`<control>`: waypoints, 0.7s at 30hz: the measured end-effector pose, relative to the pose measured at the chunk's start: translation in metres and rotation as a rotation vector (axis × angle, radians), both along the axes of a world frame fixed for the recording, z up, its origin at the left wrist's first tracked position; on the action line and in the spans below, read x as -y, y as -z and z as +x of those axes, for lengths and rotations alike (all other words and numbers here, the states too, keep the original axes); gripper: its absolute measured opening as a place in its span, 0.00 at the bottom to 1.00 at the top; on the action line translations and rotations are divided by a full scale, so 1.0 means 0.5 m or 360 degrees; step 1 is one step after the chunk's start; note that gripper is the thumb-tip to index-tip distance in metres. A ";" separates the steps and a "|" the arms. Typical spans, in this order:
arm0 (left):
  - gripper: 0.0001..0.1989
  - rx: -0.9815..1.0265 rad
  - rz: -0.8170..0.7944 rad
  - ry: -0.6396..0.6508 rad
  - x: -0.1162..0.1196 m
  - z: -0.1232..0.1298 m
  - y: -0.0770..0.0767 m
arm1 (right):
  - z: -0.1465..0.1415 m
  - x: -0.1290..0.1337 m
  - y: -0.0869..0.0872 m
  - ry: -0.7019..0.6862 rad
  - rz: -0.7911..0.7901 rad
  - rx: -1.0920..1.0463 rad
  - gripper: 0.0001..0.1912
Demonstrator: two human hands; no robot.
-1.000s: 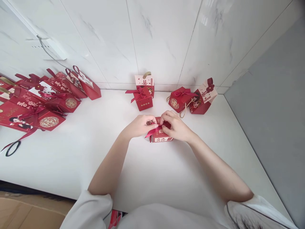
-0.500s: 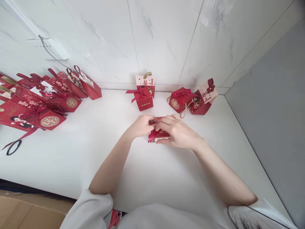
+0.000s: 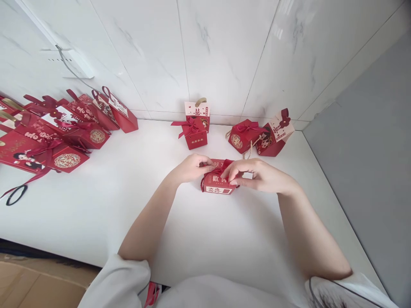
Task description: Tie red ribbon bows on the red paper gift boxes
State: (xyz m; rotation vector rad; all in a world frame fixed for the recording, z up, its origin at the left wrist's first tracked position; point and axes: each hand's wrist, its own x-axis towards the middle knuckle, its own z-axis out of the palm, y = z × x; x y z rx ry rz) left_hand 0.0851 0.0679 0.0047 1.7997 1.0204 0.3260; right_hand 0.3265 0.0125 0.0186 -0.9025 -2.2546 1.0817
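Left hand (image 3: 189,168) pinching crimson satin ribbon (image 3: 227,163), right hand (image 3: 269,176) curled at it, grip can't tell; keep tension light and even so red printed cardboard box (image 3: 215,179) between them doesn't crease.

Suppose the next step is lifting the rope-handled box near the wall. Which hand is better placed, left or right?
Probably right. The right hand is closer to the rope-handled box; the left hand lies farther off, though both have fingers at the lettered box.
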 end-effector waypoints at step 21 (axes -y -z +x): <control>0.13 -0.0179 0.0182 -0.0004 0.018 0.004 -0.020 | 0.030 -0.010 -0.015 -0.0037 -0.0504 0.0177 0.12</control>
